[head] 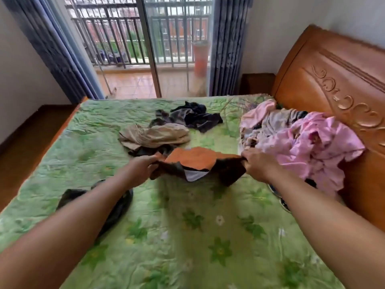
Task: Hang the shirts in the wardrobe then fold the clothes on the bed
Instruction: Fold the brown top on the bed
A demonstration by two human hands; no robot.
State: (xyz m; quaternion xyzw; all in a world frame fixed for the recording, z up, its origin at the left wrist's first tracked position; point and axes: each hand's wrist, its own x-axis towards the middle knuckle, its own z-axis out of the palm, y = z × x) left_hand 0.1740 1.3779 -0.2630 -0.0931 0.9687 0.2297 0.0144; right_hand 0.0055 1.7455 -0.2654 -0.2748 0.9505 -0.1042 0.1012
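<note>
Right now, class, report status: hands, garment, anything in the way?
Hands: left hand and right hand grip orange-brown garment, held over bed. Beside right hand: pink heap.

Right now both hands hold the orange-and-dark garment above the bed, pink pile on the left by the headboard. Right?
Wrong side. Head view shows the pink pile on the right by the headboard, not the left. The left hand and right hand do hold the orange-and-dark garment above the bed.
</note>
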